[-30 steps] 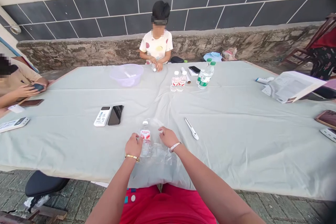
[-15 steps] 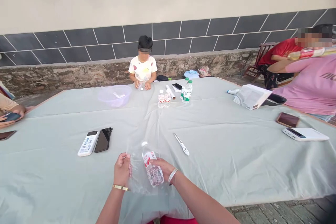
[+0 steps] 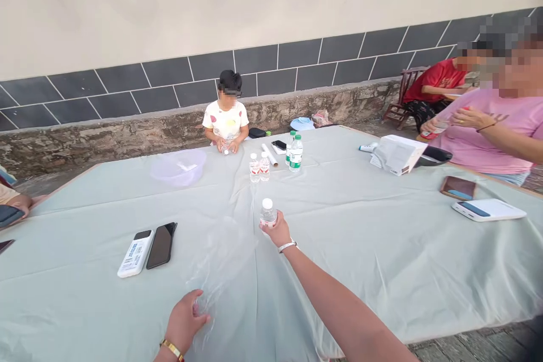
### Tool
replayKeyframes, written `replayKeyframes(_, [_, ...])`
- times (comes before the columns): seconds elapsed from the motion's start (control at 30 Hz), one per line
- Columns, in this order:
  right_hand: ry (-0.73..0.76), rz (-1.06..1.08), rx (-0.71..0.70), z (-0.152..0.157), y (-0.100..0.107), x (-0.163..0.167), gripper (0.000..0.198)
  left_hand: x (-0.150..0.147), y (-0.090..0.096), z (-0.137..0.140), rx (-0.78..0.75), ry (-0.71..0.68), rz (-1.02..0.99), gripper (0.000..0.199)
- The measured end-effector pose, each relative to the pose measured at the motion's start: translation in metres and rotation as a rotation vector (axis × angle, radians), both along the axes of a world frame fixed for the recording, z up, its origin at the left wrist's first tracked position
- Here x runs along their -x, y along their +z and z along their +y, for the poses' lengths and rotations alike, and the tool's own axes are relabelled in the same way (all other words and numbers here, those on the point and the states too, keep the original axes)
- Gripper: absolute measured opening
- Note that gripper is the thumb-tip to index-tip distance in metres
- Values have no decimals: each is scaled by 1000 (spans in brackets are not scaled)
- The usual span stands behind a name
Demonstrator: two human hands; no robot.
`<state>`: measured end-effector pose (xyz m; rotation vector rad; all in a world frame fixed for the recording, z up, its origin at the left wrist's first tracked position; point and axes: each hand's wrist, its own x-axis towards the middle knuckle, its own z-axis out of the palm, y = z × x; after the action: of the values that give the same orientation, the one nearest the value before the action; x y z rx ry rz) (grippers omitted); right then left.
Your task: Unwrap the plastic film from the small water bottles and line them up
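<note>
My right hand (image 3: 278, 231) is reached forward over the table, wrapped round a clear water bottle (image 3: 268, 212) with a white cap. The bottle stands upright, and my fingers cover part of its red and white label. Low in the view, my left hand (image 3: 186, 319) is curved, with thumb and fingers apart. Beside its fingertips a thin clear plastic bag (image 3: 218, 254) lies crumpled on the cloth; whether they touch it I cannot tell. Two smaller bottles (image 3: 259, 168) with white caps stand farther back, beyond the held one.
A white power bank (image 3: 134, 254) and a black phone (image 3: 162, 245) lie at left. Behind are a purple basin (image 3: 180, 169), green-capped bottles (image 3: 296, 154) and a white roll (image 3: 270, 155). At right are a white box (image 3: 399, 154), a phone and another power bank. Several people sit around.
My right hand has moved forward with the bottle, which is now out of the plastic bag and upright. My left hand has let go of the bag and dropped lower. The pen is no longer visible.
</note>
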<state>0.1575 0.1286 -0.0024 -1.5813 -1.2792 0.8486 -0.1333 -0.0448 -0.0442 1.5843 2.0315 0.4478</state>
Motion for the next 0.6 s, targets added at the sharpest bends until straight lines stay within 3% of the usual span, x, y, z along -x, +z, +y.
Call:
replayKeyframes(0.17, [2, -221, 24, -22, 6, -11, 59, 0, 29, 8, 175, -145, 437, 26])
replayKeyframes(0.23, [-18, -302, -60, -48, 22, -11, 48, -7, 46, 10, 154, -160, 591, 27])
replayKeyframes(0.3, [101, -265, -176, -78, 43, 0, 36, -22, 65, 10, 131, -171, 623, 29])
replayKeyframes(0.37, [462, -103, -256, -102, 64, 22, 41, -41, 87, 7, 127, -256, 440, 26])
replayKeyframes(0.4, [704, -17, -263, -111, 73, 35, 54, -50, 98, 5, 130, -316, 284, 22])
replayKeyframes(0.47, [1104, 173, -162, -123, 81, 58, 74, -61, 120, -2, 122, -400, -72, 10])
replayKeyframes(0.53, [1312, 297, 12, -131, 75, 73, 80, -60, 139, -10, 101, -355, -371, 9])
replayKeyframes(0.6, [1366, 314, 165, -140, 59, 78, 72, -52, 152, -17, 78, -201, -613, 20])
